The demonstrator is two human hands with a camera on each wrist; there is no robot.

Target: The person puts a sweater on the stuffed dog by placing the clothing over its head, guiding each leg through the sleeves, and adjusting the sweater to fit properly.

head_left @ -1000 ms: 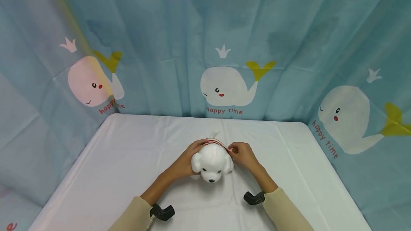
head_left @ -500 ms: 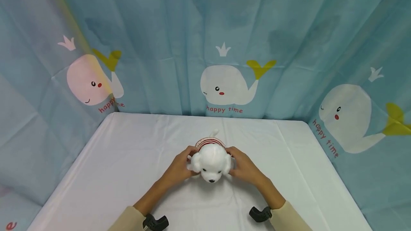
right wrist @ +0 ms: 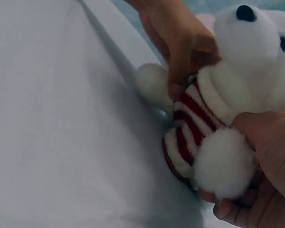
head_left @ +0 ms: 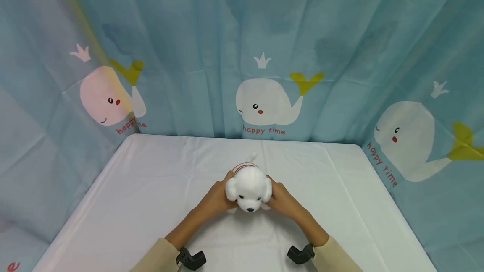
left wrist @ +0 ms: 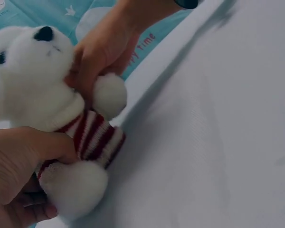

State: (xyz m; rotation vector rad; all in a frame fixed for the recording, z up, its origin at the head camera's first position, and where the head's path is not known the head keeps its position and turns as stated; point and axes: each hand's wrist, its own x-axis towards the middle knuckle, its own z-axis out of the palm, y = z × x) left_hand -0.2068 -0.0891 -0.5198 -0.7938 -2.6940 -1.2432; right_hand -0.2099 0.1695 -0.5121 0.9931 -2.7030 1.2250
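Note:
A white plush dog (head_left: 250, 184) faces me at the middle of the table. It wears a knitted garment (right wrist: 192, 114) with red and white stripes, seen across its chest in both wrist views. My left hand (head_left: 218, 194) grips one side of the dog behind a front paw (left wrist: 76, 187), thumb on the striped knit. On the other side my right hand (head_left: 280, 198) grips the dog the same way, its thumb and fingers around the other front paw (right wrist: 225, 164). The dog's hind part is mostly hidden behind its head in the head view.
A white cloth (head_left: 159, 171) covers the table. Behind it and at both sides hangs a blue curtain (head_left: 196, 53) printed with whales. A black wrist device (head_left: 191, 259) sits at the left sleeve, another black device (head_left: 301, 254) at the right.
My right hand has let go of the garment's edge near the dog's back and moved down to the dog's side. The left hand has shifted lower too. Both now hold the dog, one per side.

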